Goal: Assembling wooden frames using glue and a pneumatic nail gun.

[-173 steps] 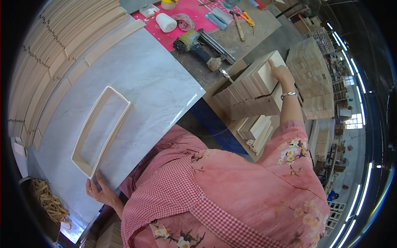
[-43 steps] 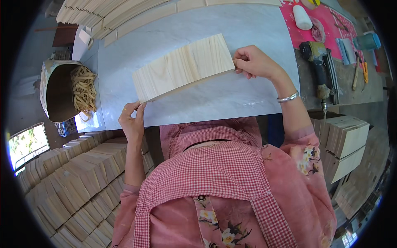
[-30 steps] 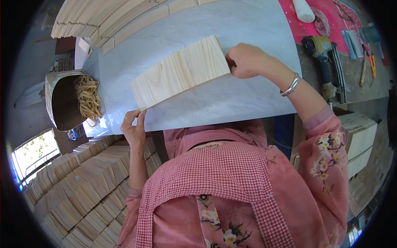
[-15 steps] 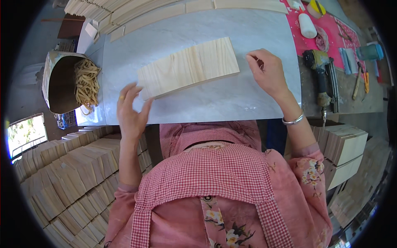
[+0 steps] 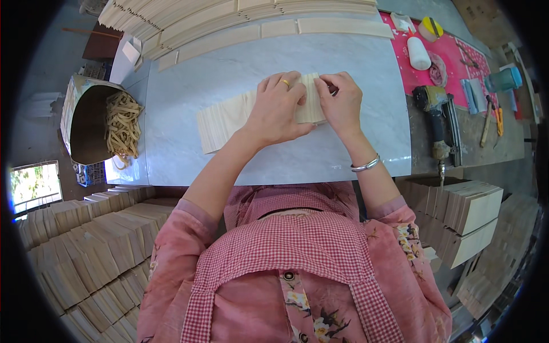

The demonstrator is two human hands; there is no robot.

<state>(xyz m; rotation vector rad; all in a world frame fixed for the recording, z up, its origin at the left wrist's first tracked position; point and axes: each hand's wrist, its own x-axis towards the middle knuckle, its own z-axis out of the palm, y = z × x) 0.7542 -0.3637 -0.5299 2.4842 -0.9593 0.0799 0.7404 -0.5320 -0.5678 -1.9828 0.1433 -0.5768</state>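
A pale wooden board (image 5: 226,118) lies on the smooth grey-white tabletop (image 5: 260,166), slanting up toward the right. Across its right half rests my left hand (image 5: 278,108), fingers bent over the top and thumb along the near edge, holding it. At the board's right end is my right hand (image 5: 341,103), its thumb and fingertips pinched against the end. A small dark bit shows between those curled fingers, too hidden to name.
Stacked wooden strips (image 5: 211,20) line the far side. A box (image 5: 86,123) with tan bands (image 5: 123,123) stands left. At right lie a nail gun (image 5: 436,111), a white bottle (image 5: 418,54) and a hammer (image 5: 486,121). Board stacks (image 5: 97,240) sit below left, more boards (image 5: 466,208) below right.
My left hand has moved right and come down on the board. My right hand has shifted left to the board's end. The board now shows a finely striped face.
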